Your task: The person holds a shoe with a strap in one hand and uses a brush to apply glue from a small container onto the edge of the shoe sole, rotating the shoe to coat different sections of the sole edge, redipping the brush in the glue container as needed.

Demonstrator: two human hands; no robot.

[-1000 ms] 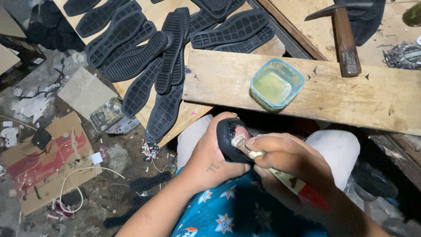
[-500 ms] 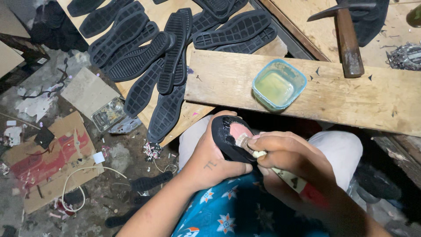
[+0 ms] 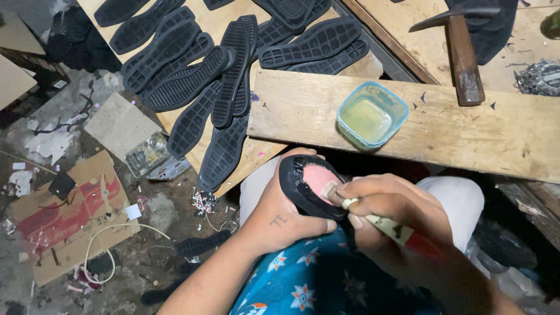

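You sat low in a dim workshop, over a dirty floor [image 3: 146, 256] strewn with scraps, a torn piece of cardboard [image 3: 64, 216] with red print and a loop of pale cord [image 3: 111, 245]. A wide plywood sheet [image 3: 251, 151] ran up from your knees toward the top edge of the view, and most of it was covered by black rubber soles [image 3: 221, 76], laid tread-up and overlapping one another. Across its lower right corner lay a thick wooden plank [image 3: 443, 134], bare apart from one thing: a small square tub [image 3: 372, 115] with a blue-green rim, holding pale yellowish paste, sitting near the plank's near edge at about its middle. Beyond the plank's far edge, on a further board at the top right, rested a hammer [image 3: 461, 52] with a brown wooden handle, its head pointing left.

Below the plank, over your lap (pale trousers, a blue flowered shirt), your left hand [image 3: 286, 216] was wrapped around a black shoe upper [image 3: 309, 184], thumb underneath and fingers curled behind, with its pink inner sole turned up toward you. Your right hand [image 3: 391, 210] was closed tightly around a small brush [image 3: 385, 224] with a cream and red handle, fingers bunched near the tip. The tip touched the pink surface at its right edge, just beside the black rim.
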